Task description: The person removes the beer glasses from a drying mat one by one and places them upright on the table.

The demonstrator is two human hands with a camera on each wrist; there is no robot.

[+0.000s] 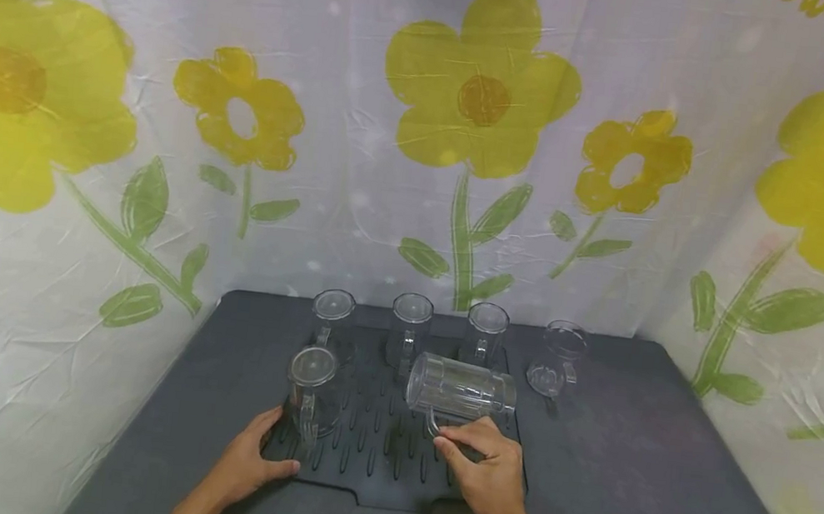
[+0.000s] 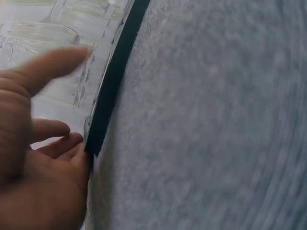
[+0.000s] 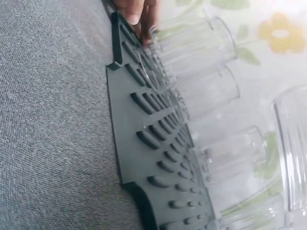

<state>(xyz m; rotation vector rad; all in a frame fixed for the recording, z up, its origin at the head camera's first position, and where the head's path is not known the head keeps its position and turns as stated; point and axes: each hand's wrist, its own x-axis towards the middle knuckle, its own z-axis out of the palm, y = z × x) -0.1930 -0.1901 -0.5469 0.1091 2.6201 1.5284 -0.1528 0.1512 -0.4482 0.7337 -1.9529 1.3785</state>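
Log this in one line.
right hand: holds clear mug by handle; left hand: at drying mat; inverted mugs: four on mat; upright mug: right of mat

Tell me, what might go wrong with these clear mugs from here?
The right hand pinches the held mug only by its handle, so it might twist or slip. Tipped sideways in front of the back mugs, it could knock one. The left hand is at the edge of the mat, close to the front mug; a nudge might rock that mug.
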